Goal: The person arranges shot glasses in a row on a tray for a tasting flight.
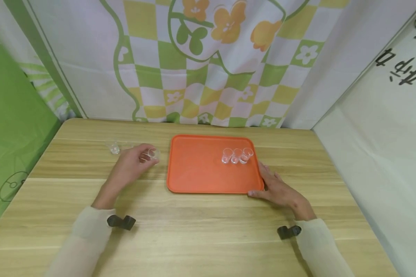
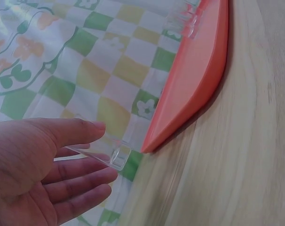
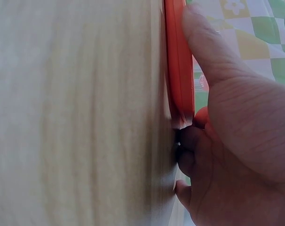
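Observation:
My left hand (image 1: pixel 129 163) pinches a small clear shot glass (image 1: pixel 154 154) between thumb and fingers, left of the orange tray (image 1: pixel 197 171). In the left wrist view that shot glass (image 2: pixel 119 154) is tilted, its thick base pointing toward the tray's corner. On the tray's right half, three similar shot glasses (image 1: pixel 236 157) stand in a row. At the tray's near right corner, my right hand (image 1: pixel 280 190) grips the edge, the thumb along the front side and the fingers at the right side. The right wrist view shows those fingers curled by the corner (image 3: pixel 185 113).
Behind my left hand, another clear shot glass (image 1: pixel 114 148) stands on the wooden table (image 1: pixel 201 231); faint clear edges beside it are hard to make out. A checkered curtain (image 1: pixel 208 84) hangs along the table's far edge. Green cloth is at the left, a white wall at the right.

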The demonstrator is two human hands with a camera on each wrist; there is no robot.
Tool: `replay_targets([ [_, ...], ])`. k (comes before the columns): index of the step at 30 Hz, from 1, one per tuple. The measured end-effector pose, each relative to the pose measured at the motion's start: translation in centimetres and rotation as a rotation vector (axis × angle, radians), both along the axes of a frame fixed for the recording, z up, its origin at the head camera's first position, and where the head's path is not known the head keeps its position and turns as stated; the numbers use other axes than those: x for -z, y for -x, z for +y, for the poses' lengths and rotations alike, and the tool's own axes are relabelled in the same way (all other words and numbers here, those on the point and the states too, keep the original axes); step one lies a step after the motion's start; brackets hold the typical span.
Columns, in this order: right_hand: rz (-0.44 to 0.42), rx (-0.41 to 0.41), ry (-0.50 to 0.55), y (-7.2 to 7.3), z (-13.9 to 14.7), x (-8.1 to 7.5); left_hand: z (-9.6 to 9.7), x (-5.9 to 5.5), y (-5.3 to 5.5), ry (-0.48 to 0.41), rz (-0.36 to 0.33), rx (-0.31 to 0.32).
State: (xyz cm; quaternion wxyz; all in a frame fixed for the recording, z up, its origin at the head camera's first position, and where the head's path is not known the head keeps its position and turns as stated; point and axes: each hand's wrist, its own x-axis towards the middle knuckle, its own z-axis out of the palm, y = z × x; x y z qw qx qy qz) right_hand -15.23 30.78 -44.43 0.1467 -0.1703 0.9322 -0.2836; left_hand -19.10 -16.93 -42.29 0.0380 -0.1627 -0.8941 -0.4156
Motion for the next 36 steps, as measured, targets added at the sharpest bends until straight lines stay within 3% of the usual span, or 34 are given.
replay_targets([
  [19, -0.002, -0.002, -0.005, 0.1, 0.0, 0.1, 3.4, 0.6, 1.4, -0.075, -0.002, 0.065],
  [36, -0.001, 0.001, 0.001, 0.1, 0.0, 0.0, 9.1, 1.3, 3.6, -0.014, 0.008, 0.123],
])
